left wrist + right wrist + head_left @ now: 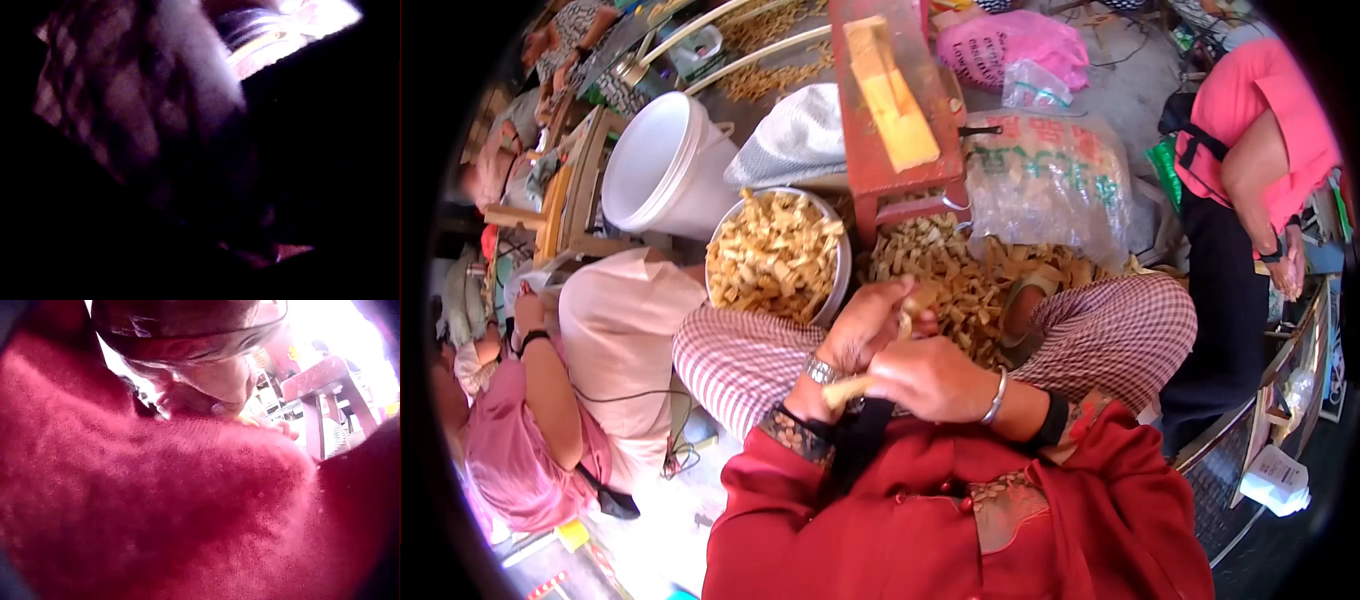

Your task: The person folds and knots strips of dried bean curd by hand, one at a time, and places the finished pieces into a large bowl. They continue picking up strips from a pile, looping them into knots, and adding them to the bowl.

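Note:
In the head view my left hand [865, 325] grips a small pale yellow chunk [918, 298] between thumb and fingers. My right hand [935, 378] is close against it, fingers curled round a slim pale yellow stick-like piece [847, 390] whose end juts out toward the left wrist; its other end is hidden by the hand. Below both hands lies a heap of similar yellow-brown chunks [940, 255], and a round tub [843, 270] full of them stands to the left. The left wrist view is mostly dark; a red sleeve [156, 487] covers much of the right wrist view.
A red wooden bench [900, 180] with yellow blocks [890, 95] on top stands ahead. Near it are a white bucket [665, 165], a clear plastic sack [1050, 185] and a pink bag [1010, 50]. People sit close by on both sides.

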The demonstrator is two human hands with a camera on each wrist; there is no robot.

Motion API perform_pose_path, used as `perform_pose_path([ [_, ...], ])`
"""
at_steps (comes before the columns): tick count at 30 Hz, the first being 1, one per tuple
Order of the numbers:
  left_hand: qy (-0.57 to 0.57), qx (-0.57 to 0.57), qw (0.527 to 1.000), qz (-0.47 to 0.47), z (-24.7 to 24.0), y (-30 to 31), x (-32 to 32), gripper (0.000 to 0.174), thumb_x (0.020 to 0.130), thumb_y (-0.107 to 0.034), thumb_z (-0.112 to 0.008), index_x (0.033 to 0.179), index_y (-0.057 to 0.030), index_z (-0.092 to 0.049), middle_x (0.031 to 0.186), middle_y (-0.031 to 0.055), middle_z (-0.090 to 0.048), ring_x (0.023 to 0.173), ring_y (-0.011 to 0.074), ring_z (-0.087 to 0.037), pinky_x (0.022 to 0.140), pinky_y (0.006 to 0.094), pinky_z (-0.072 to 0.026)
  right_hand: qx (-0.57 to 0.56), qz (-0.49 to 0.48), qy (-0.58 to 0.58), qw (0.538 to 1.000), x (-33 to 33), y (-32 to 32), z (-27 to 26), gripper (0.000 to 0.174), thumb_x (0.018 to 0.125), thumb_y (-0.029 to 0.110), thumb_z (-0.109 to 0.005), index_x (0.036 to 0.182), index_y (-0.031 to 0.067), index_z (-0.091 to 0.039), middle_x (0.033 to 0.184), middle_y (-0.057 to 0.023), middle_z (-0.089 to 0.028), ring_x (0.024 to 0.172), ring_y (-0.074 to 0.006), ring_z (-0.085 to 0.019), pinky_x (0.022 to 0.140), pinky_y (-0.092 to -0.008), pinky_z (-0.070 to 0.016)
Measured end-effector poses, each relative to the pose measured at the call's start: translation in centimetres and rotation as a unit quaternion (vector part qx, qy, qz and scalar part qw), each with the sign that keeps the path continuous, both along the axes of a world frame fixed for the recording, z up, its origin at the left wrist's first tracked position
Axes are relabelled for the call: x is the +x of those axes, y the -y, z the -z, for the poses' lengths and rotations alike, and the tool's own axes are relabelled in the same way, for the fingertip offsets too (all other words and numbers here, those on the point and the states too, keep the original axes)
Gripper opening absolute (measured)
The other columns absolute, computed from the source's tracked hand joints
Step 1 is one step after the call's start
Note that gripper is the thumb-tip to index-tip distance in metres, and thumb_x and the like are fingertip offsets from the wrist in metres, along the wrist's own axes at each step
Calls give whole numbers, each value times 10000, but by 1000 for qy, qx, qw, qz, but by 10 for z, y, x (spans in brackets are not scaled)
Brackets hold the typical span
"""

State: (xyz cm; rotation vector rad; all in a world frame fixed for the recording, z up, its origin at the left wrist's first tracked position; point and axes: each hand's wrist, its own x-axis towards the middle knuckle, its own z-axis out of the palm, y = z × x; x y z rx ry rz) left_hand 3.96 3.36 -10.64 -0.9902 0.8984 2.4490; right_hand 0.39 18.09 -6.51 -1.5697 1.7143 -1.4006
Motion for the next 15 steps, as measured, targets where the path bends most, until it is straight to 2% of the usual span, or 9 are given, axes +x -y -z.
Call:
perform_pose_path([
  [1, -28, 60, 997, -30, 5, 6, 0, 291, 990, -198, -421, 1112, 44, -527, 979, 135, -617, 808, 232, -604, 741, 356, -522, 3, 19, 56, 998, -1, 0, 2, 213, 899, 250, -573, 818, 56, -542, 668, -93, -565, 584, -233, -584, 547, -357, -452],
  [2, -103, -108, 987, 58, 6, 12, 0, 275, 989, -194, -426, 1091, 38, -533, 959, 129, -618, 797, 223, -604, 734, 344, -522, 15, 34, 165, 986, -4, -1, 2, 215, 918, 242, -559, 840, 43, -543, 679, -76, -572, 595, -188, -583, 550, -326, -459],
  [3, -171, -272, 935, 149, 0, 14, 2, 260, 988, -190, -430, 1069, 31, -540, 939, 124, -619, 785, 214, -604, 727, 332, -521, 29, 49, 272, 961, -9, -2, 3, 218, 937, 234, -544, 862, 30, -543, 690, -59, -579, 605, -143, -583, 553, -295, -467],
  [4, -134, -151, 979, 37, -19, 6, 0, 225, 979, -171, -447, 1050, 21, -540, 921, 110, -615, 757, 198, -593, 703, 317, -513, -1, 61, 357, 932, -13, -2, 6, 223, 954, 226, -521, 862, 23, -530, 686, -40, -561, 614, -117, -570, 565, -270, -473],
  [5, -98, -32, 991, -86, -38, -2, -1, 190, 971, -151, -463, 1031, 11, -541, 902, 96, -612, 728, 181, -581, 680, 302, -505, -30, 75, 439, 895, -18, -2, 9, 230, 971, 217, -499, 862, 16, -517, 682, -20, -542, 623, -91, -557, 577, -246, -480],
  [7, -108, 71, 987, -93, -14, 12, -8, 167, 953, -124, -497, 1041, 15, -523, 846, 76, -585, 651, 143, -526, 632, 288, -487, -24, 106, 448, 887, -26, -5, 1, 245, 997, 247, -424, 867, 48, -484, 706, -10, -519, 648, -121, -571, 601, -233, -462],
  [8, -90, 116, 979, -138, -9, 14, -9, 173, 940, -105, -520, 1051, 26, -502, 811, 68, -558, 606, 114, -471, 600, 265, -466, -42, 118, 466, 876, -26, -3, -1, 284, 1003, 277, -402, 849, 53, -483, 689, 6, -488, 644, -110, -563, 590, -216, -444],
  [9, -117, 149, 971, -145, -10, 15, -11, 184, 936, -98, -524, 1062, 32, -496, 823, 80, -562, 616, 109, -475, 608, 249, -462, -59, 110, 477, 870, -29, -4, 1, 273, 992, 269, -451, 864, 31, -490, 710, -20, -515, 666, -118, -575, 597, -237, -497],
  [15, -135, 205, 953, -179, -5, 20, -5, 199, 931, -91, -537, 1087, 24, -492, 855, 82, -552, 625, 97, -468, 630, 245, -463, -49, 110, 457, 881, -31, 0, 1, 283, 990, 277, -451, 883, 20, -505, 705, -25, -518, 649, -115, -584, 574, -241, -511],
])
